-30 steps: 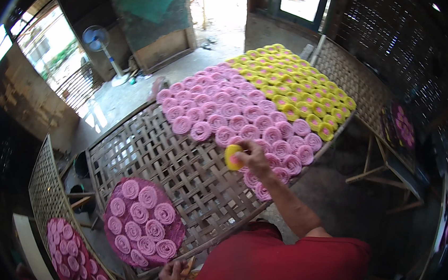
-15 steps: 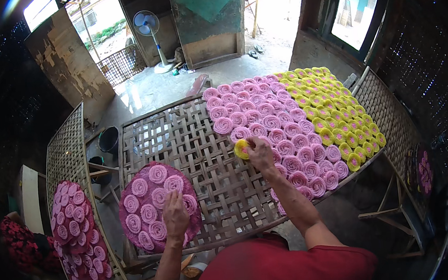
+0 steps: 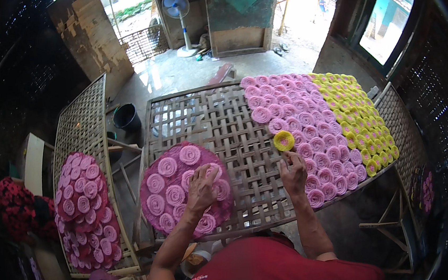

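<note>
A round magenta piece of material [image 3: 153, 215], dotted with pink coiled rosettes [image 3: 156, 204], lies at the left of a woven bamboo rack [image 3: 248, 172]. On it rests my left hand [image 3: 200, 189], fingers stretched over a rosette near its right side. My right hand [image 3: 294, 173] is just below a yellow rosette [image 3: 284, 141] with a pinkish centre, its thumb and fingers bent and slightly apart. That rosette lies face up at the left edge of rows of pink rosettes [image 3: 317, 144]. Farther right, yellow rosettes [image 3: 353, 123] with pink centres fill the rack's corner.
More magenta pieces with pink rosettes [image 3: 83, 205] lean on a woven rack [image 3: 84, 109] at left. Another woven rack [image 3: 394, 111] stands at right. Beyond are a dark bucket [image 3: 126, 117], a standing fan [image 3: 185, 36] and a bright doorway.
My right hand has moved from beside the yellow rosette to its near side, leaving the rosette's face fully visible. My left hand stays on the magenta piece. The view has shifted left.
</note>
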`<action>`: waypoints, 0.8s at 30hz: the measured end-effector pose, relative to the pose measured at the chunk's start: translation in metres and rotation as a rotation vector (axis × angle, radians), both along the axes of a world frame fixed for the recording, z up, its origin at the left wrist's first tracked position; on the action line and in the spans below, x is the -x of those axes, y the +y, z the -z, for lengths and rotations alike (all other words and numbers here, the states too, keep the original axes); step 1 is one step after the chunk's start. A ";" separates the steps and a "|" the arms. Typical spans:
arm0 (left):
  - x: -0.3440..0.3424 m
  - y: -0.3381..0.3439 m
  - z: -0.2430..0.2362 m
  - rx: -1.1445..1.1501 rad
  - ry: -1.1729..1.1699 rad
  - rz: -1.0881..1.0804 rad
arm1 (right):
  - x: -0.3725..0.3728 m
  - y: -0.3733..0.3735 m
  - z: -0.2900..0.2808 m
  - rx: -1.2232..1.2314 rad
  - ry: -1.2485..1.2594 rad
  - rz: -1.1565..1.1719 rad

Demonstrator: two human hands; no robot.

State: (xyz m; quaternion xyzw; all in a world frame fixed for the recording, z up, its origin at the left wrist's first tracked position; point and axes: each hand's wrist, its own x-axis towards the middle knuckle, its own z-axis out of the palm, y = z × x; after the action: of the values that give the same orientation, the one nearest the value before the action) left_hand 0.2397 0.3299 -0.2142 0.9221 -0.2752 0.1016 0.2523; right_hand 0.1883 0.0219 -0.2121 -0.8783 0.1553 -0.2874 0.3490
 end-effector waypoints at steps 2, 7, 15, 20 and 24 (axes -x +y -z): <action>-0.006 0.013 0.002 0.097 0.089 -0.013 | 0.009 0.032 0.002 0.021 0.067 -0.190; -0.038 0.027 0.017 0.053 0.055 -0.050 | 0.005 0.120 0.022 0.282 0.167 -0.433; -0.052 0.022 0.017 -0.050 0.029 0.051 | 0.003 0.159 0.031 0.163 0.083 -0.452; -0.056 0.020 0.017 0.483 0.359 -0.071 | 0.019 0.109 0.022 -0.556 0.291 -0.431; -0.050 0.006 0.014 0.722 0.481 -0.075 | 0.008 0.026 0.026 -0.360 0.241 -0.235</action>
State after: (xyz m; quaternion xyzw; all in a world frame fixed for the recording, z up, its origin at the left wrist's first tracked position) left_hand 0.2901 0.3359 -0.2287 0.7815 -0.1218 -0.0174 0.6116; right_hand 0.1803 0.0476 -0.2381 -0.8420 0.1413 -0.1056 0.5099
